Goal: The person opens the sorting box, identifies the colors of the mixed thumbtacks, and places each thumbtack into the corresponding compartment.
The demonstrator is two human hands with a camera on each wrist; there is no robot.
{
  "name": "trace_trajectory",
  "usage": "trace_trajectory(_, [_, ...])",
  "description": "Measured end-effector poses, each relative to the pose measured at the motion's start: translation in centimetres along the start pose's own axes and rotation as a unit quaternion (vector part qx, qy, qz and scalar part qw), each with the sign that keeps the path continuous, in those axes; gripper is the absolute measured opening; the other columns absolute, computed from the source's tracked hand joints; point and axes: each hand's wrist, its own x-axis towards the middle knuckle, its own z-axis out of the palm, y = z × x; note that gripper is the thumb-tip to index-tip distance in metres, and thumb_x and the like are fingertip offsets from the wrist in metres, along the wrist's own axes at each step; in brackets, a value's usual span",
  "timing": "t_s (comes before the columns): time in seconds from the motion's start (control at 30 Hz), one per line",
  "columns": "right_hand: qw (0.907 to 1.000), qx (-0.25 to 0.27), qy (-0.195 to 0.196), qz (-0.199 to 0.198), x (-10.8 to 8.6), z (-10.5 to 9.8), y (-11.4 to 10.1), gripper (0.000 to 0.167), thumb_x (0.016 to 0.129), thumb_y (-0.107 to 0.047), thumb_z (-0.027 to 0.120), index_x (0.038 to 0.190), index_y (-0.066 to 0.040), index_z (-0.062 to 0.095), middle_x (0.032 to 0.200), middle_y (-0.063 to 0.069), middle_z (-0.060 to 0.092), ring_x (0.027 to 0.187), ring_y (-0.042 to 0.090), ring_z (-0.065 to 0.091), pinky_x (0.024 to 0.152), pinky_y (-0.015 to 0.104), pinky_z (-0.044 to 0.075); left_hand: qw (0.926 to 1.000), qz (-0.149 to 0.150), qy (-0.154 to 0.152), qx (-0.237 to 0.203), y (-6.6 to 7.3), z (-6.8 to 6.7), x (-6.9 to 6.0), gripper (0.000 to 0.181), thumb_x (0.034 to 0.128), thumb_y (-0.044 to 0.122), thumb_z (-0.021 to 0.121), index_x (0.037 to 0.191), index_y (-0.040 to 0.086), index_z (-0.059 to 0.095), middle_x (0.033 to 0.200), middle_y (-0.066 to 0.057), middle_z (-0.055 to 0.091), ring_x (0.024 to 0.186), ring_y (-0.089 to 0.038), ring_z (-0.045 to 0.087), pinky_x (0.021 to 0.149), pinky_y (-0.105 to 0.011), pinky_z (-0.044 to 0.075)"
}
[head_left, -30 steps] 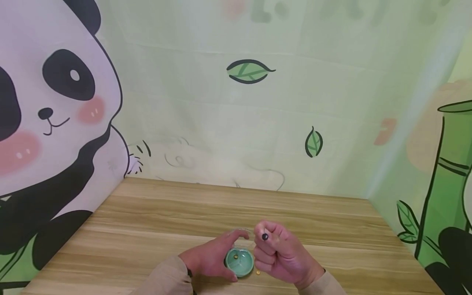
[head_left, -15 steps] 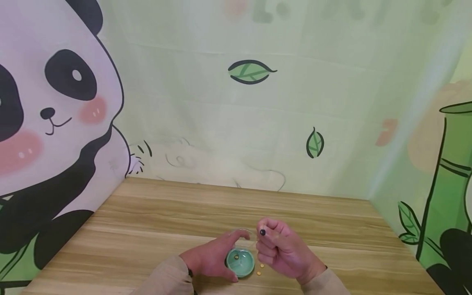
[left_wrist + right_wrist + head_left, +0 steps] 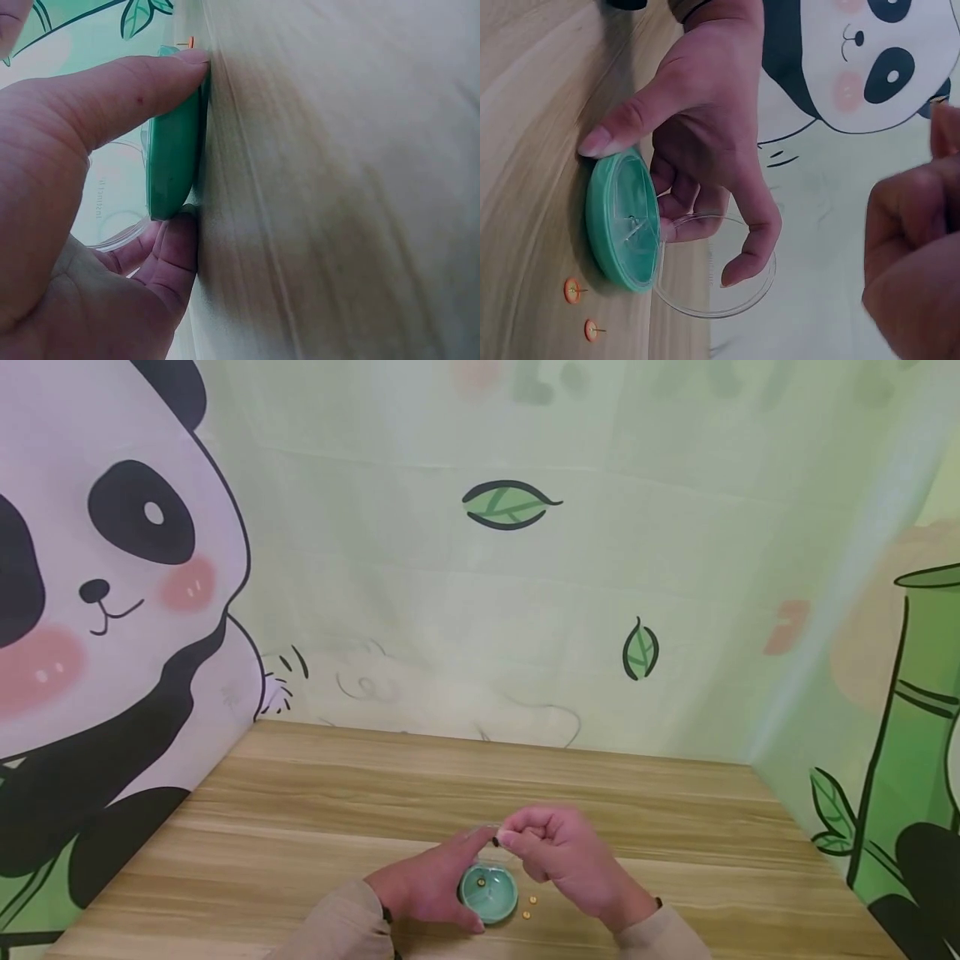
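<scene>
My left hand (image 3: pixel 431 881) holds a round green case (image 3: pixel 501 920), thumb at its near edge and fingers curled round its far side. The left wrist view shows the green wall (image 3: pixel 172 157) between thumb and fingers. A clear round lid (image 3: pixel 705 315) stands up behind the case, with my left index finger bent over it. Inside the case lies a thumbtack (image 3: pixel 482 882). My right hand (image 3: pixel 566 860) pinches a small dark thumbtack (image 3: pixel 496 842) between thumb and index finger, just above the lid. Its head is seen nearly edge-on.
Two loose thumbtacks (image 3: pixel 572 290) lie on the wooden table (image 3: pixel 337 785) to the right of the case, pins up. A backdrop with a printed panda (image 3: pixel 150 527) and bamboo (image 3: pixel 907 718) encloses the table at the back and sides.
My right hand has moved left with the pinched thumbtack, whose dark face has turned from the camera. A second loose thumbtack has come into sight beside the case. The left hand keeps still.
</scene>
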Motion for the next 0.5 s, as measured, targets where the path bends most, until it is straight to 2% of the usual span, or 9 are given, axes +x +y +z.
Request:
trace_trajectory(0.07, [0.9967, -0.078, 0.022, 0.01, 0.2, 0.2, 0.2, 0.021, 0.101, -0.017, 0.065, 0.103, 0.003, 0.07, 0.059, -0.008, 0.038, 0.052, 0.003, 0.033, 0.048, 0.021, 0.027, 0.9999, -0.009, 0.0, 0.008, 0.1, 0.0, -0.1, 0.106, 0.0725, 0.036, 0.092, 0.157, 0.027, 0.029, 0.153, -0.007, 0.046, 0.134, -0.02, 0.051, 0.114, -0.045, 0.042])
trace_trajectory(0.2, [0.9781, -0.203, 0.043, 0.007, 0.6, 0.8, 0.8, 0.023, 0.098, -0.025, 0.07, 0.099, -0.002, 0.074, 0.058, -0.009, 0.037, 0.053, -0.001, 0.033, 0.051, 0.017, 0.032, 0.9999, -0.008, 0.002, 0.013, 0.1, 0.0, 0.0, 0.106, 0.0724, 0.036, 0.091, 0.157, 0.024, 0.029, 0.154, -0.006, 0.047, 0.139, -0.021, 0.046, 0.116, -0.047, 0.04])
trace_trajectory(0.37, [0.95, -0.308, 0.047, -0.016, 1.0, 1.3, 1.5, 0.015, 0.097, -0.022, 0.071, 0.092, -0.009, 0.076, 0.058, -0.013, 0.036, 0.052, -0.005, 0.032, 0.051, 0.015, 0.031, 0.9994, 0.028, 0.016, 0.012, -0.2, 0.2, 0.2, 0.103, 0.0698, 0.03, 0.093, 0.154, 0.022, 0.034, 0.152, -0.003, 0.048, 0.139, -0.018, 0.046, 0.116, -0.043, 0.04])
trace_trajectory(0.5, [0.9295, -0.366, 0.041, -0.018, 1.1, 1.7, 1.7, 0.009, 0.095, -0.017, 0.072, 0.089, -0.012, 0.077, 0.056, -0.015, 0.035, 0.052, -0.005, 0.031, 0.05, 0.015, 0.03, 0.9991, 0.038, 0.016, 0.012, -0.3, 0.2, 0.2, 0.102, 0.07, 0.029, 0.093, 0.153, 0.024, 0.034, 0.15, -0.001, 0.048, 0.137, -0.015, 0.045, 0.115, -0.04, 0.041])
